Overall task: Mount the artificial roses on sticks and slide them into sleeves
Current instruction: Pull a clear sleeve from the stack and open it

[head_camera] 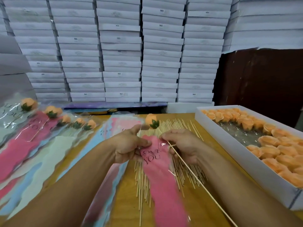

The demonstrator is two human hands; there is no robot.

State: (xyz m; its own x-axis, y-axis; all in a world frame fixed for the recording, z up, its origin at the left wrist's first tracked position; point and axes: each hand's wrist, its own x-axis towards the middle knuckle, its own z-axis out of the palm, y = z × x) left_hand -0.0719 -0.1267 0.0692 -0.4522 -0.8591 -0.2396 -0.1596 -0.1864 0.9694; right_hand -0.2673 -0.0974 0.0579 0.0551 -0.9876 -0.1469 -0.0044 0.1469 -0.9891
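Note:
An orange rose (151, 122) with green leaves sits on a thin wooden stick (196, 177) that slants down to the lower right. My right hand (182, 146) pinches that stick just below the flower. My left hand (129, 145) grips the open top of a pink "LOVE YOU" sleeve (162, 185), which hangs toward me over a heap of loose sticks (167, 128). The stick lies outside the sleeve, along its right edge.
A white box (246, 163) of orange rose heads stands at the right. Several sleeved roses (52, 113) lie at the left, beside a stack of empty coloured sleeves (121, 123). White cartons (121, 51) are piled against the back.

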